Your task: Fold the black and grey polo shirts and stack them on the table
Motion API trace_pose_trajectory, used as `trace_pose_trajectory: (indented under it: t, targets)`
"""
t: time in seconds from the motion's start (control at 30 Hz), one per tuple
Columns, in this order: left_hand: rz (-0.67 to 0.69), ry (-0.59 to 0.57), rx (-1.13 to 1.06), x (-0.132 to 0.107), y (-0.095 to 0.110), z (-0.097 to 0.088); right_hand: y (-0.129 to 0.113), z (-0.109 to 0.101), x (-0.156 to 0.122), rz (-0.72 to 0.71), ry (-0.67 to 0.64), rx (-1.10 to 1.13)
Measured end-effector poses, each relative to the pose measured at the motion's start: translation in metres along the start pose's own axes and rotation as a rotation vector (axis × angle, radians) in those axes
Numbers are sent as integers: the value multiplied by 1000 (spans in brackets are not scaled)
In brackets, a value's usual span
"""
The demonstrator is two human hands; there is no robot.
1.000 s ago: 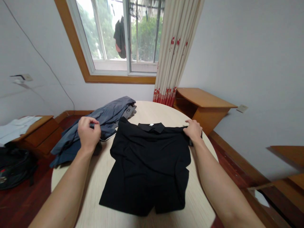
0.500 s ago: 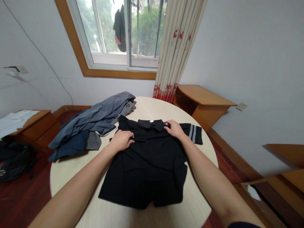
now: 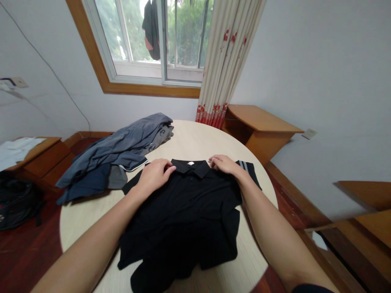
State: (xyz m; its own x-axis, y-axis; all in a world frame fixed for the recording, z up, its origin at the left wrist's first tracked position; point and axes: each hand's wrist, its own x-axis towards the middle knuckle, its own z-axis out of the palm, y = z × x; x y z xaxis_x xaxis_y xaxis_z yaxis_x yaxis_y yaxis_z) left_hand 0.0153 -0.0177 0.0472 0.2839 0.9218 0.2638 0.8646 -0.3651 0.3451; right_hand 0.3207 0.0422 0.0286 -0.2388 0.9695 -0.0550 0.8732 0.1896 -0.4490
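While the left hand (image 3: 156, 175) and right hand (image 3: 225, 164) flank its collar (image 3: 199, 168), the black polo shirt (image 3: 186, 211) lies beneath the fingers, pinched or not I cannot tell; smoothing seems the step, calling next for an even pull.

shirt (image 3: 186, 207) on table (image 3: 195, 140) | clothes pile (image 3: 122, 140) on table, back left of shirt | left hand (image 3: 155, 174) on shirt, left of collar (image 3: 198, 169) | right hand (image 3: 225, 165) right of collar | window (image 3: 186, 40) behind table | curtain (image 3: 227, 61) at window's right | desk (image 3: 262, 118) right of curtain | bag (image 3: 18, 203) left of table
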Motion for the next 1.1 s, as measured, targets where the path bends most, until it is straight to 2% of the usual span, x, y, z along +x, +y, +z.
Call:
trace_pose_trajectory:
  t: [0.07, 0.23, 0.33, 0.47, 0.6, 0.7, 0.73, 0.8, 0.9, 1.1]
  targets:
    - [77, 80, 10, 9, -8, 18, -3, 4, 1, -24, 39, -9]
    - [140, 78, -44, 19, -24, 47, -7, 14, 5, -157, 10, 51]
    - [95, 74, -71, 21, -31, 55, -2, 17, 8, -175, -12, 152]
    - [-33, 33, -116, 27, -38, 60, 1, 21, 10, -166, 13, 273]
    - [-133, -8, -280, 34, -43, 60, -7, 21, 7, -215, 103, 395]
    - [-101, -51, -497, 34, -43, 57, -15, 20, 5, -305, 235, 456]
    - [-70, -23, -552, 34, -42, 55, -18, 19, 5, -324, 292, 482]
    - [6, 104, -594, 30, -37, 49, -23, 19, 4, -329, 393, 536]
    - [62, 263, -520, 24, -28, 37, -27, 18, 1, -297, 508, 542]
    - [123, 305, -244, 17, -28, 19, -29, 9, -7, -279, 643, 284]
